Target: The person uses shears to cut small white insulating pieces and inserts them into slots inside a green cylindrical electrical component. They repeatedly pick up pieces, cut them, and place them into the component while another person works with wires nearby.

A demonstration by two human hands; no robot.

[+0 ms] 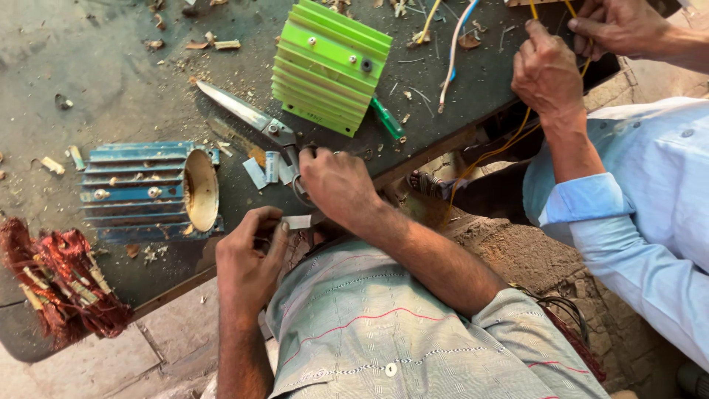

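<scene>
My right hand grips the handles of a large pair of scissors, whose closed blades lie pointing up-left across the dark worktable. My left hand is at the table's near edge and pinches a small white paper strip between thumb and fingers. A few cut white paper pieces lie just left of the scissor handles. The two hands are close together, with the strip between them.
A blue finned motor housing lies to the left and a green one behind the scissors, a green screwdriver beside it. Copper windings sit at the near left. A co-worker's hands handle yellow wires at right.
</scene>
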